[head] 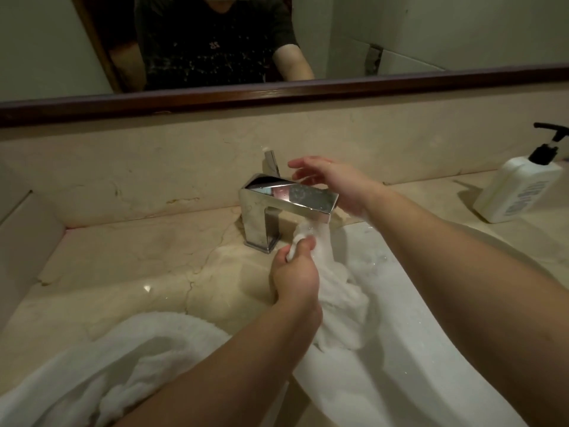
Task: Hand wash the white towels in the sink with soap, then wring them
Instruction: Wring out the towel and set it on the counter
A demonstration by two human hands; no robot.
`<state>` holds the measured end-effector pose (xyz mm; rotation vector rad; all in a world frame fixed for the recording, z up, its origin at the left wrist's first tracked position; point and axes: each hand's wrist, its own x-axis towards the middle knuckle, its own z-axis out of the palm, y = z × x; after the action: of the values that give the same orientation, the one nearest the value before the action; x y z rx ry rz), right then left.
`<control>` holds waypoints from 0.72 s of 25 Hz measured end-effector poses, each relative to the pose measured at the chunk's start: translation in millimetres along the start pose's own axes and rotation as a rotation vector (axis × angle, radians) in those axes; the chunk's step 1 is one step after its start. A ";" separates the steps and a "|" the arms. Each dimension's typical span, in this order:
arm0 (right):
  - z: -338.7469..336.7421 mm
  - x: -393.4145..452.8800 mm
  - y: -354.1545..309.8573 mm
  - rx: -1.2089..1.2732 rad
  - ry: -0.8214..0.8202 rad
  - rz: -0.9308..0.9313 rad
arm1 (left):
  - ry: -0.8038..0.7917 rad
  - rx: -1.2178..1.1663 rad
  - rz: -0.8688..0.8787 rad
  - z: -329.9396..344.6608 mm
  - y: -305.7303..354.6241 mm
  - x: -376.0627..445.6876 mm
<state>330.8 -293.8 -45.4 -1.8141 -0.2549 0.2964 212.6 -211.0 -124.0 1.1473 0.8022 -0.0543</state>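
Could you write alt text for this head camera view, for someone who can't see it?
A person's left hand grips a wet white towel under a chrome faucet in a sink, while the open right hand reaches over the faucet. Another white towel lies on the counter, left.

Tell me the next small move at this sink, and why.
Probably bring the right hand down onto the faucet handle to work the water. That hand hovers open just above the faucet, while the left hand grips the towel bunched up under the spout, ready for wetting or rinsing.
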 end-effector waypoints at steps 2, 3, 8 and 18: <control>6.6 15.1 -4.3 0.022 -0.067 0.011 | 0.018 -0.020 -0.025 1.2 -1.6 3.5; 8.7 21.6 -4.9 0.020 -0.093 0.009 | 0.029 -0.027 -0.021 1.5 -2.1 4.6; 10.7 35.3 -7.3 0.072 -0.130 0.002 | 0.029 -0.016 -0.013 3.3 -1.9 7.2; 10.6 7.8 -1.5 0.235 -0.119 0.110 | -0.067 0.033 0.016 5.7 2.2 3.6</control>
<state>334.7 -281.2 -47.2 -1.5824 -0.1946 0.4931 219.2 -213.4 -123.4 1.1769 0.7345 -0.0924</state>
